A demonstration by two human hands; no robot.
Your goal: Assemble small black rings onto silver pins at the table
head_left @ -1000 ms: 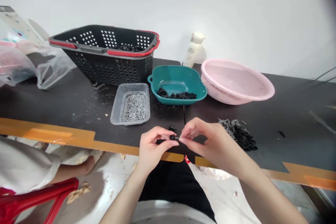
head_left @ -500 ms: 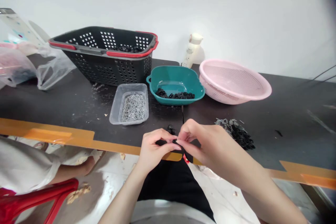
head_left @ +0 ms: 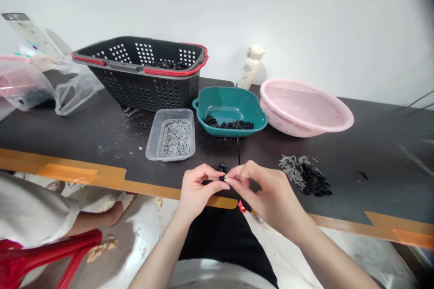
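My left hand (head_left: 200, 189) is closed in a pinch on a small black plastic part (head_left: 222, 178) near the table's front edge. Against it, the fingertips of my right hand (head_left: 262, 187) are pinched together; whatever they hold is too small to make out. Just behind the fingertips lie a few more black parts (head_left: 222, 167), partly hidden by my hands. Right of my right hand, a pile of black ring-like parts (head_left: 315, 180) rests beside a heap of short grey metal pins (head_left: 293, 169).
A clear tub (head_left: 153, 140) of metal pins stands beside a teal basin (head_left: 251, 132) with black parts inside. Behind are a black basket (head_left: 142, 92), a white bottle (head_left: 249, 67) and a pink colander (head_left: 294, 126). Another person's arm (head_left: 98, 221) shows at left above a red stool (head_left: 68, 248).
My right hand has tilted and its forearm has swung lower, showing more of the pin heap. Both hands stay pinched together at the black part. The view has shifted slightly.
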